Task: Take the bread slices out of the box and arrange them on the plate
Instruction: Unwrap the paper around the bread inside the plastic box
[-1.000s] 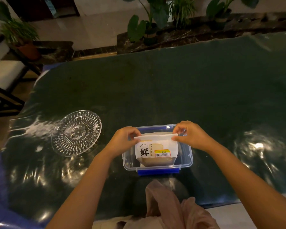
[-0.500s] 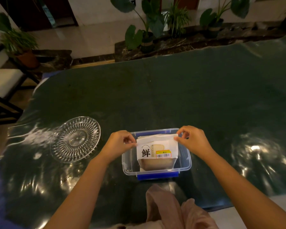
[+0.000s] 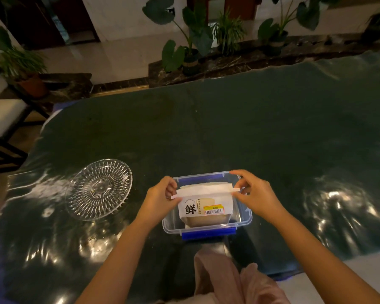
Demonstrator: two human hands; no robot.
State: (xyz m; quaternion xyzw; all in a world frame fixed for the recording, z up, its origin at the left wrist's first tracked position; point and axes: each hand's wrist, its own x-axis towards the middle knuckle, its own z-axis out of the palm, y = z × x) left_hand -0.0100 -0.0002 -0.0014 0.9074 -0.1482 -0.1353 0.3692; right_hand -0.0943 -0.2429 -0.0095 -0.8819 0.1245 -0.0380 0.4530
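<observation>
A clear plastic box (image 3: 245,218) with blue clips stands near the table's front edge. Inside it sits a white paper bread bag (image 3: 204,205) with a black character and a yellow price label; bread shows through its lower window. A white strip runs along the bag's folded top. My left hand (image 3: 160,199) pinches the strip's left end and my right hand (image 3: 253,193) pinches its right end. A clear cut-glass plate (image 3: 98,189) lies to the left of the box with nothing on it.
The dark green table (image 3: 228,132) is covered with glossy film. Potted plants (image 3: 190,53) line a ledge behind it. A chair (image 3: 0,119) stands at the far left. Pink cloth (image 3: 224,279) lies on my lap below the table edge.
Both hands have shifted outward along the bag's top, and the white strip's two ends now stick out past the bag. The view has tilted slightly.
</observation>
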